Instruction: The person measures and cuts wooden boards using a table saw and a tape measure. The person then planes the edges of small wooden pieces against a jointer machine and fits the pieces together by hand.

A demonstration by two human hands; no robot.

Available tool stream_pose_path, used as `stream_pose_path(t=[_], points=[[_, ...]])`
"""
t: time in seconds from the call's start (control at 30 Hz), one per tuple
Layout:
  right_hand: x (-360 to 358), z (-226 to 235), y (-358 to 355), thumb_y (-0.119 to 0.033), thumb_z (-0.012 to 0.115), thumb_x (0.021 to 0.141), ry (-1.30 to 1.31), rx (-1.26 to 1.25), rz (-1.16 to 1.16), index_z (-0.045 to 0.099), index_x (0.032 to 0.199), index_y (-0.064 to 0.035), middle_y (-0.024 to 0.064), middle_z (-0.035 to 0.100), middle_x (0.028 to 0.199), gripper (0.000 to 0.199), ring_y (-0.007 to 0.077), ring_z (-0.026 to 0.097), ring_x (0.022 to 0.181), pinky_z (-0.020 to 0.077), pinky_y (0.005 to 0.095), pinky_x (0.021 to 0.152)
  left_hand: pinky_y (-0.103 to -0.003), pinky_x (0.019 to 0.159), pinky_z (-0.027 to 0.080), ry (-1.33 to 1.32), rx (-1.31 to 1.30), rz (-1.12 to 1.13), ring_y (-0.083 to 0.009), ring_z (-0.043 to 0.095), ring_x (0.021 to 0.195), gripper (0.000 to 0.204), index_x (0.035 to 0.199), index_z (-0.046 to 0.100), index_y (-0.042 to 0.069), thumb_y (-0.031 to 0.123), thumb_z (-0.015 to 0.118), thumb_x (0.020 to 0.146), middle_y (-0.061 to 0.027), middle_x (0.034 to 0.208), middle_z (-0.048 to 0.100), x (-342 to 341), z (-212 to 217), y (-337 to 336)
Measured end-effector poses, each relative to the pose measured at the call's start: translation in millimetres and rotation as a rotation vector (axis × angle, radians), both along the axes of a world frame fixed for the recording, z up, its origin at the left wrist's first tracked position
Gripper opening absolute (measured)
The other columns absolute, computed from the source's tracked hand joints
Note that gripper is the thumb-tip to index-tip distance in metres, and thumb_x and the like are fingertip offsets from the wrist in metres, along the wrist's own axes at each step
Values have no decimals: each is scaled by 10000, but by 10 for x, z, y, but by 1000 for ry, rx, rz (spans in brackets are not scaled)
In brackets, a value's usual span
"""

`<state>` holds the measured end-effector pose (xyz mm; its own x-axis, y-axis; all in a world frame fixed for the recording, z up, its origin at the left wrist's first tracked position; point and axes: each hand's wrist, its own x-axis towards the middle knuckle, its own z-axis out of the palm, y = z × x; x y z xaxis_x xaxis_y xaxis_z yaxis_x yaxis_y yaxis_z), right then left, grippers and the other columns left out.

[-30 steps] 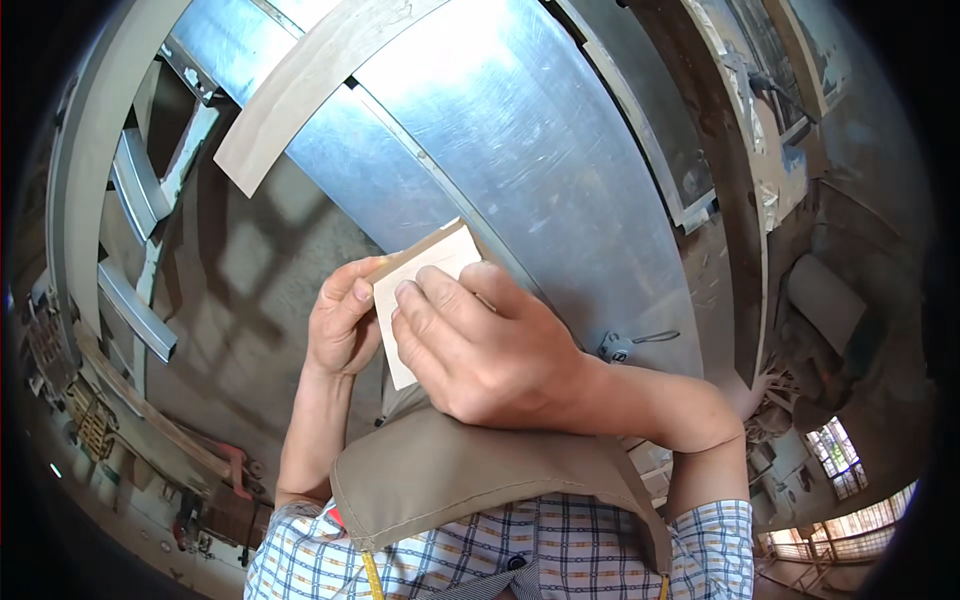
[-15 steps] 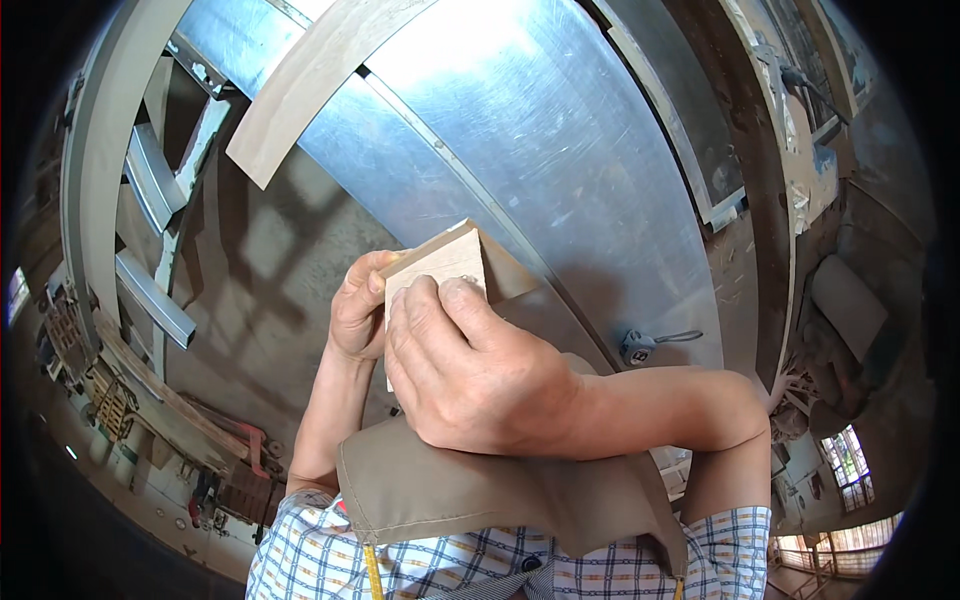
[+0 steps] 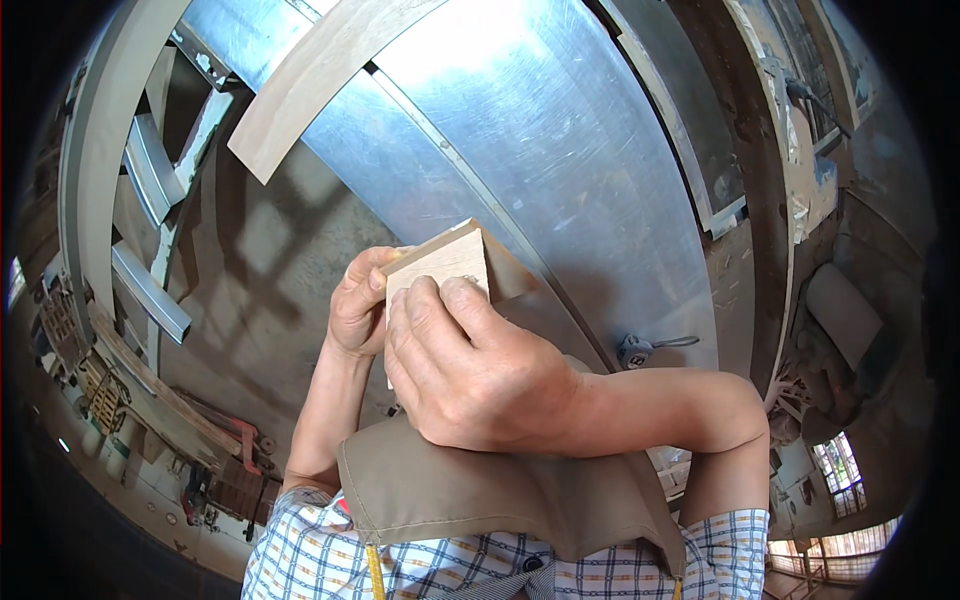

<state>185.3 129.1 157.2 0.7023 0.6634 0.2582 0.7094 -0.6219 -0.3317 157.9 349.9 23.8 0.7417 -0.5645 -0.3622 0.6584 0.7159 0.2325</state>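
Note:
My left hand (image 3: 358, 300) grips a pale flat wooden piece (image 3: 462, 254) by its left side, thumb near the top edge. A darker brown edge runs along its top, and a slanting brown face shows on its right. My right hand (image 3: 480, 370) is closed, its bent fingers pressed together against the pale face. A tiny bit of something shows by the fingertips, too small to name. Much of the wooden piece is hidden behind this hand. Below both hands lies the brown apron (image 3: 440, 490).
A shiny metal tabletop (image 3: 560, 130) with a slotted strip extends ahead. A curved wooden board (image 3: 300, 95) lies across its far left. On the right sits a tape measure (image 3: 633, 350) with a strap. Metal channel pieces (image 3: 150, 290) stand at left, beside a long curved rail.
The view has shifted very slightly. My hands and the wooden piece keep nearly the same position and hold.

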Motion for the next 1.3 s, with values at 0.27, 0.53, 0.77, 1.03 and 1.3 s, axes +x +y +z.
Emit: stream_pose_path(t=[0.27, 0.53, 0.77, 1.03, 1.3], points=[[-23, -442, -200, -183, 675, 768, 96, 58, -135, 722, 876, -28, 110, 728, 949, 194, 249, 653, 877, 521, 364, 799, -414, 1018, 570, 29, 661, -91, -267, 698, 1165, 362, 1354, 625, -81, 189, 602, 1113, -194, 1292, 716, 208, 56, -90], [-472, -917, -1049, -99, 675, 857, 152, 207, -510, 688, 1212, -15, 130, 700, 1232, 365, 318, 668, 1201, 513, 448, 1013, -241, 765, 473, -329, 1276, -112, -76, 624, 897, 298, 1260, 744, -15, 223, 640, 1113, -22, 1046, 746, 462, -366, -325], [-953, -1352, -1328, -130, 717, 848, 300, 108, -530, 663, 1333, 6, 188, 550, 1541, 507, 372, 440, 1502, 344, 499, 1262, -318, 878, 535, -839, 1624, -145, -183, 642, 929, 265, 1261, 710, -19, 139, 701, 1048, -89, 1126, 693, 647, -312, -390], [-1269, -926, -2437, -148, 747, 931, 112, 406, -918, 688, 1320, -1, 190, 684, 1389, 420, 363, 650, 1297, 527, 443, 1125, -439, 952, 532, -1602, 1417, -174, -361, 671, 1077, 334, 1225, 715, 7, 125, 799, 924, -179, 1171, 709, 573, 88, -1951], [-607, -639, -4919, -220, 684, 1001, -59, 133, -1191, 678, 1336, -43, 183, 683, 1324, 378, 346, 691, 1170, 557, 405, 1004, -515, 1173, 368, -1945, 1607, -313, -347, 499, 1415, 724, 1462, 590, 64, 382, 832, 858, -140, 1479, 572, 391, -311, -4183]])
